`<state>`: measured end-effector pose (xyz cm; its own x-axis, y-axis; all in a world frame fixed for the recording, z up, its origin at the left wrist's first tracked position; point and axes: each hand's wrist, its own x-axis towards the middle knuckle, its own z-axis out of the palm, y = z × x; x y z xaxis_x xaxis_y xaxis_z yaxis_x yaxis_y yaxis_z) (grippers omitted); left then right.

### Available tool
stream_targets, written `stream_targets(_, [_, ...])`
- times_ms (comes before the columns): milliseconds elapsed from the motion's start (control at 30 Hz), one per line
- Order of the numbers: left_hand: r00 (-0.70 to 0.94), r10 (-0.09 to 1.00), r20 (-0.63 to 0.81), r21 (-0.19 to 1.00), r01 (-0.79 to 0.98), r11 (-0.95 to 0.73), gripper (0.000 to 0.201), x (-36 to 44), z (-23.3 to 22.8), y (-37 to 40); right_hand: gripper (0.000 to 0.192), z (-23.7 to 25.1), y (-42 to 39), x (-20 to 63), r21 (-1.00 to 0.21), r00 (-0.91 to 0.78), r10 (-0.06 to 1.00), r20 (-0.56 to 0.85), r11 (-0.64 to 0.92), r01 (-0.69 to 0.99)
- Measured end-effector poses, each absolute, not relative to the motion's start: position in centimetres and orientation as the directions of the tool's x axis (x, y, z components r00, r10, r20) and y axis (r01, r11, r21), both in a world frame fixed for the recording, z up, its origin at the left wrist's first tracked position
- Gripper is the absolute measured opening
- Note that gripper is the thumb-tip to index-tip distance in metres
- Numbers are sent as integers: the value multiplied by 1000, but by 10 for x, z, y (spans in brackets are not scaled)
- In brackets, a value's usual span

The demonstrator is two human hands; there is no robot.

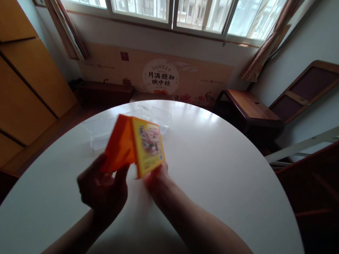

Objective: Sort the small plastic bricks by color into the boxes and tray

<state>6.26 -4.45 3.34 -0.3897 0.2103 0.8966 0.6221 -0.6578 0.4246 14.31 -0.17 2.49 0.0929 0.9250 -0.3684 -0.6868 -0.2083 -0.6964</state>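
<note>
roughly from the left, clear plastic containers [98, 140] lie on the white table [218, 183], beyond the left hand [102, 191]. that hand pinches one panel of an orange case [137, 145], held above the table and spread like an upside-down v. it looks light and stiff, probably thin plastic, smooth enough to slip and likely weakest along the fold; outer edges seem the safest hold. farther right, its yellow printed face [150, 145] slopes down to the right hand [157, 179], which grips the lower edge, fingers mostly hidden.
</note>
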Motion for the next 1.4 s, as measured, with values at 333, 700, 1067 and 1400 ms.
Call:
stream_targets(333, [-736,651,186,895,-147,-422,46,16,68,-31,47,14,30,147,-966,252,959,-131,-66,-251])
stream_targets(700, [-728,675,121,934,-146,-325,48,-1,46,-19,22,1,33,140,-975,145,988,54,83,-204])
stream_targets(1067, [-697,698,166,939,-103,-327,49,13,16,-14,56,38,14,158,-946,-107,994,-24,-58,-318])
stream_targets(1400, [-477,861,176,953,-136,-270,39,22,25,-24,22,21,81,180,-951,221,966,-133,-62,-303])
